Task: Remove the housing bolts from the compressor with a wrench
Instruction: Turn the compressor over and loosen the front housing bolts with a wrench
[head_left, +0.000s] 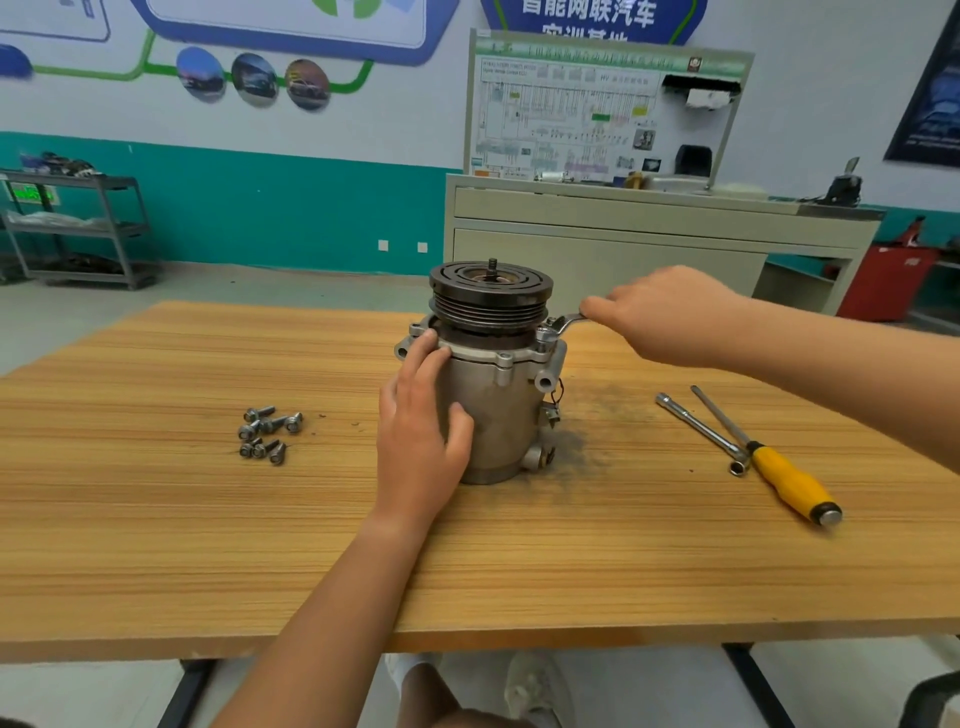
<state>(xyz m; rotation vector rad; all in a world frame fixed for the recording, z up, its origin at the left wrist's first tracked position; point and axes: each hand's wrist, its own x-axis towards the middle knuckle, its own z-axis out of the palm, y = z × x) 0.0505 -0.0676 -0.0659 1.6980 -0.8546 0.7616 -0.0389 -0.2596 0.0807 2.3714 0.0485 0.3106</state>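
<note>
Compressor (493, 405) upright on counter (156, 519), wrench (563, 325) on flange bolt

The compressor is stood on end near the middle of the wooden counter, with the black grooved pulley (491, 291) on top. The housing is gripped by the left hand (421, 431): the fingers are curved round its left side up to the flange and the thumb is pressed on the front. The wrench handle is grasped by the right hand (670, 317), fingers closed over it. The wrench head is seated at a bolt (544, 332) on the right side of the flange, just under the pulley. A cluster of loose bolts (267, 434) is laid on the counter, well left of the compressor. To the right, a yellow-handled screwdriver (779, 470) and a metal socket bar (698, 428) are laid side by side, touching near the bar's lower end. Dark grime is smeared on the counter just right of the compressor base.
</note>
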